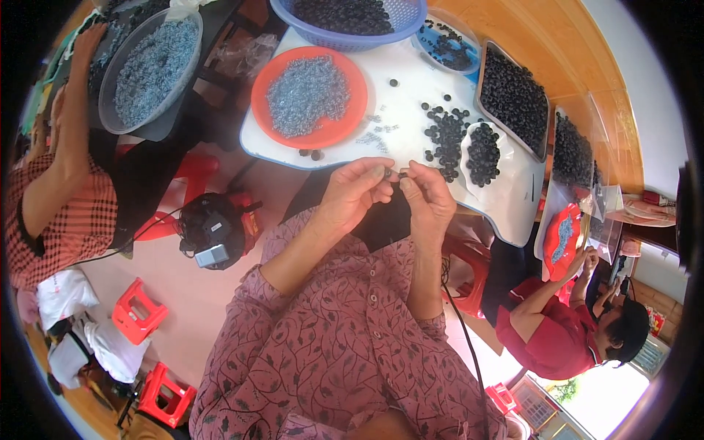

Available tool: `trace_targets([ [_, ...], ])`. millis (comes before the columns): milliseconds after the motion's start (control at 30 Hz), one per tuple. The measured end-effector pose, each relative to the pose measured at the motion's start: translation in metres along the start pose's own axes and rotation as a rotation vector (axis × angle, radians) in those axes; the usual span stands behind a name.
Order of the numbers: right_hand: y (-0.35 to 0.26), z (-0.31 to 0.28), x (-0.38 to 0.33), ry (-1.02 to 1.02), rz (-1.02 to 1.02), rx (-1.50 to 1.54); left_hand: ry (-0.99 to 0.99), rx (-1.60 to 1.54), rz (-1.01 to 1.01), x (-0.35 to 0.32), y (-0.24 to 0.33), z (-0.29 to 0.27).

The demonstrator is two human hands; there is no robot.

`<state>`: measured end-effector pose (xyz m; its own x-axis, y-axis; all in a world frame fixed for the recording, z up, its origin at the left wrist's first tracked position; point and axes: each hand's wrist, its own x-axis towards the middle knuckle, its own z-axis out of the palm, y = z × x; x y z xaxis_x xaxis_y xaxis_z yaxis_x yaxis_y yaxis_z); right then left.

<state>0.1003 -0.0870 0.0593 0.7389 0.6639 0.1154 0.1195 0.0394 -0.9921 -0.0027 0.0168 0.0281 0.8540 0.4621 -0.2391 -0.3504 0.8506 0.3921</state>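
Note:
My left hand [356,189] and my right hand [428,196] meet just off the table's near edge, above my lap. The left thumb and forefinger pinch a small black round part [387,173]. My right fingertips close on another small dark piece [402,175], partly covered by the fingers. Beyond the hands, a loose pile of black round parts [444,141] lies on the white table [396,88]. Several small silvery pieces [376,139] are scattered beside an orange-red plate [357,88] heaped with more of them.
A purple basket [352,38] of black parts stands at the far edge. White paper [469,181] with black parts and a metal tray [480,103] lie to the right. People work at left [59,213] and right [546,330]. Red stools [139,312] stand on the floor.

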Motion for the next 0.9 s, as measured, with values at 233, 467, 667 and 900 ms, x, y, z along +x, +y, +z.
trace_targets([
  [233, -0.0033, 0.0032, -0.0008, 0.067, 0.008, -0.039, 0.015, -0.002, -0.011, -0.001, 0.0002, 0.001],
  [467, -0.0036, 0.006, -0.0007, 0.041, -0.12, -0.201, 0.062, -0.035, -0.011, -0.0016, -0.0044, -0.0007],
  [667, -0.0038, 0.0094, -0.002, 0.036, -0.104, -0.182, 0.07, -0.041, -0.003, -0.0023, -0.0086, -0.0019],
  [900, -0.0012, 0.0101, -0.0023, 0.039, -0.097, -0.165, 0.072, -0.035, -0.006, -0.0039, -0.0066, 0.0005],
])
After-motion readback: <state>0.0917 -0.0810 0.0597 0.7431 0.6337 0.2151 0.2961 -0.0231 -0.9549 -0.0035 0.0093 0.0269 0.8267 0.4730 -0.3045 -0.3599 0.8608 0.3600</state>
